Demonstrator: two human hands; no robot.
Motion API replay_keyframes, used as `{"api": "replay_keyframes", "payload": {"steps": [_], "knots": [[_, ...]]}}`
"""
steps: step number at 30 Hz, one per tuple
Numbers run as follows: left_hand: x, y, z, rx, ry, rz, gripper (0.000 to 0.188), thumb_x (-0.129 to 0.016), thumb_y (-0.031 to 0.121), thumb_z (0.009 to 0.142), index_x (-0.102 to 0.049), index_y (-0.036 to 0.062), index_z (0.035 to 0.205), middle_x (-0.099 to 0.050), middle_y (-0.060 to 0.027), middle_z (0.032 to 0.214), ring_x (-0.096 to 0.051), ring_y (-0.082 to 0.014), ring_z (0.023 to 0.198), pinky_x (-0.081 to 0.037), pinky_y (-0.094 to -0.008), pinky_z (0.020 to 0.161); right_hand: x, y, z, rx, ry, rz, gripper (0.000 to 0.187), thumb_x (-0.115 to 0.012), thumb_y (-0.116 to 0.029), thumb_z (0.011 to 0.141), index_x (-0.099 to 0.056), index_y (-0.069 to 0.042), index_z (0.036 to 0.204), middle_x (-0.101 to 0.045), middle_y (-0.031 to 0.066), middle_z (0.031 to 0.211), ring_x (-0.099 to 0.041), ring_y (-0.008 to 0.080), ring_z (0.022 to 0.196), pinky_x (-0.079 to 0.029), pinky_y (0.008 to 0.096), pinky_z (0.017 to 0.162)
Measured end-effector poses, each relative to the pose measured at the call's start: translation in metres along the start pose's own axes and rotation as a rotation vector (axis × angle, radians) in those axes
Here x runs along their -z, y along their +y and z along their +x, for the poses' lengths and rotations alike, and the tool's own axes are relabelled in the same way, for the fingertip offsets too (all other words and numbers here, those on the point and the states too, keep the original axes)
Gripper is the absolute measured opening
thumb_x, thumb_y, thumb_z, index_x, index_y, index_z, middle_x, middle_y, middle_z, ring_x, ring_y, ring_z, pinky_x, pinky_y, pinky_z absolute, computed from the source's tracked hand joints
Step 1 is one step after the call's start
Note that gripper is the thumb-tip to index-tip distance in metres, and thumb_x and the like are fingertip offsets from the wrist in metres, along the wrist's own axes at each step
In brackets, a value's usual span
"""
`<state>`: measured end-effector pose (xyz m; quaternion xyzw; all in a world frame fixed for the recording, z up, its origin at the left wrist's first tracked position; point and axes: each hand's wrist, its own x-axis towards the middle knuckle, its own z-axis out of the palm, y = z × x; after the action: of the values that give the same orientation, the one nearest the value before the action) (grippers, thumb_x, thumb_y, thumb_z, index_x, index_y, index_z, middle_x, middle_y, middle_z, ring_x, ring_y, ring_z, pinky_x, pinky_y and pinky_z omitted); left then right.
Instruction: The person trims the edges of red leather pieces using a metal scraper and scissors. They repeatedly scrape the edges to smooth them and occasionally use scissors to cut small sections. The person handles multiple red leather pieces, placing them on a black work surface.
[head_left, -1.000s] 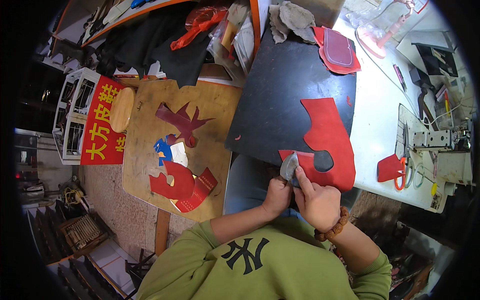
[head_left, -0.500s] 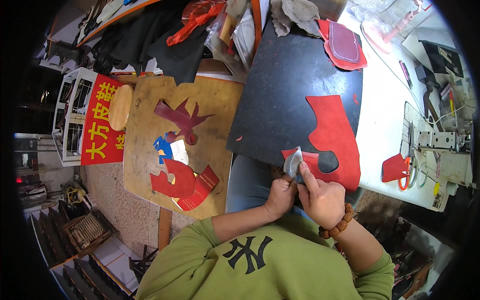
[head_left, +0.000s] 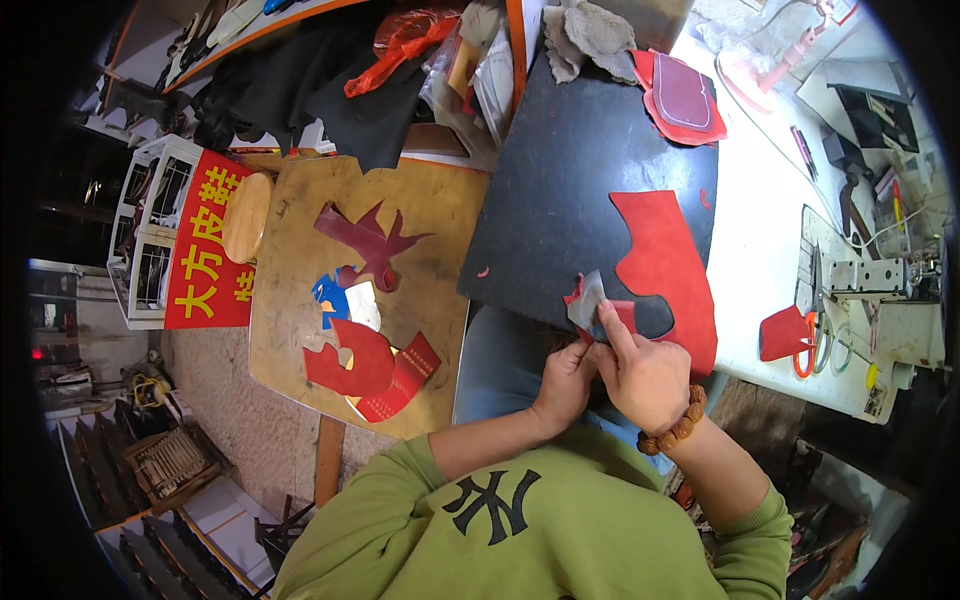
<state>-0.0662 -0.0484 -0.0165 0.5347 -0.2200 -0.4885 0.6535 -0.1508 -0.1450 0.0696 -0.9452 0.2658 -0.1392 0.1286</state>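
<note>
Both my hands meet at the near edge of a black mat [head_left: 570, 190]. My left hand [head_left: 563, 380] and my right hand [head_left: 645, 375] pinch a small red and grey leather piece [head_left: 588, 300] between the fingers; my right forefinger presses on top of it. A beaded bracelet [head_left: 675, 428] sits on my right wrist. Just right of the piece lies a large red leather sheet [head_left: 668, 270] with a rounded cut-out, spread over the mat's right part.
Left of the mat stands a wooden board [head_left: 300, 250] with red, dark red and blue leather cut-outs [head_left: 365, 360]. A red pouch piece [head_left: 683, 95] and grey rags [head_left: 590, 35] lie at the mat's far edge. Orange-handled scissors [head_left: 810, 340] and a sewing machine [head_left: 880, 290] occupy the white table at right.
My hands have stayed at the mat's near edge, turning the small piece slightly; the view has shifted a little. Nothing else moved.
</note>
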Motion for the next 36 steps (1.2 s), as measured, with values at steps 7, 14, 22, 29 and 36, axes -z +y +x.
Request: {"api": "replay_keyframes", "payload": {"steps": [7, 14, 22, 29, 36], "knots": [[0.001, -0.005, 0.000, 0.102, 0.045, 0.067, 0.027, -0.046, -0.001, 0.089, -0.064, 0.0007, 0.110, -0.068, -0.0043, 0.095, -0.059, -0.0120, 0.089, -0.049, -0.0296, 0.082, 0.008, -0.009, -0.022, 0.024, -0.051, 0.073, 0.048, -0.069, -0.019, 0.079, -0.061, -0.002, 0.123, -0.050, 0.0034, 0.051, -0.051, 0.0205, 0.039, -0.040, 0.0343, 0.040], [0.000, -0.016, 0.006, -0.111, 0.139, 0.264, 0.019, -0.053, 0.000, 0.089, -0.064, 0.0036, 0.105, -0.067, -0.0009, 0.094, -0.058, -0.0081, 0.087, -0.050, -0.0281, 0.076, 0.008, -0.007, -0.009, 0.020, -0.095, 0.091, 0.047, -0.068, -0.017, 0.078, -0.062, -0.001, 0.123, -0.050, 0.0037, 0.050, -0.050, 0.0209, 0.039, -0.041, 0.0343, 0.040], [-0.001, -0.008, 0.001, -0.083, 0.058, 0.091, 0.019, -0.053, 0.000, 0.091, -0.064, 0.0039, 0.105, -0.067, -0.0007, 0.095, -0.058, -0.0089, 0.090, -0.050, -0.0293, 0.078, 0.003, -0.005, -0.007, 0.016, -0.104, 0.103, 0.048, -0.068, -0.017, 0.078, -0.061, 0.000, 0.123, -0.050, 0.0033, 0.050, -0.050, 0.0205, 0.039, -0.041, 0.0345, 0.040], [0.000, -0.007, 0.001, -0.071, 0.053, 0.071, 0.015, -0.053, 0.001, 0.092, -0.065, 0.0032, 0.101, -0.067, -0.0007, 0.093, -0.058, -0.0075, 0.087, -0.050, -0.0280, 0.075, 0.001, -0.005, -0.003, 0.027, -0.094, 0.102, 0.048, -0.068, -0.017, 0.078, -0.061, 0.001, 0.122, -0.050, 0.0034, 0.050, -0.049, 0.0202, 0.038, -0.040, 0.0341, 0.039], [0.005, -0.013, -0.002, -0.023, 0.023, 0.060, 0.013, -0.053, 0.000, 0.091, -0.065, 0.0013, 0.094, -0.068, -0.0028, 0.085, -0.061, -0.0091, 0.082, -0.050, -0.0277, 0.072, -0.001, -0.007, 0.002, 0.028, -0.084, 0.048, 0.049, -0.067, -0.017, 0.078, -0.060, -0.001, 0.124, -0.050, 0.0035, 0.051, -0.050, 0.0200, 0.038, -0.040, 0.0337, 0.039]]}}
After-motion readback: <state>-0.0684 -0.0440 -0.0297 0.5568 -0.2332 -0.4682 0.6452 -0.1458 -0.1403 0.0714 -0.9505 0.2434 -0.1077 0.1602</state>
